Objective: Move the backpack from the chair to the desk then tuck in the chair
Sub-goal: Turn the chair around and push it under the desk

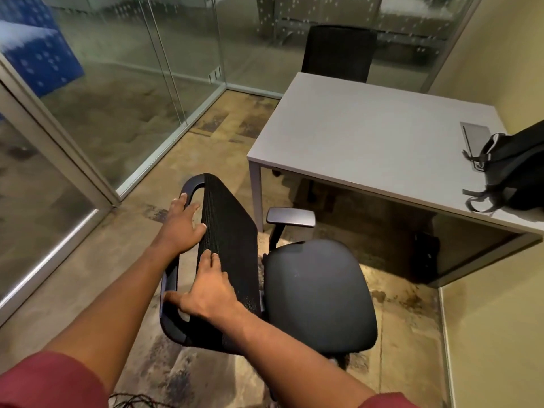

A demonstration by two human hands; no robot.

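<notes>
The black office chair (318, 290) stands on the floor in front of the grey desk (368, 136), its seat bare and facing the desk. My left hand (182, 225) grips the top of the mesh backrest near its far end. My right hand (209, 293) holds the same backrest top nearer to me, thumb hooked under the frame. The black backpack (512, 172) lies on the desk's right end, straps hanging toward the front edge.
A second black chair (338, 53) stands behind the desk. Glass walls run along the left and back. A yellow wall closes the right side. A grey panel (475, 135) lies in the desk top beside the backpack. Cables (132, 400) trail on the floor near me.
</notes>
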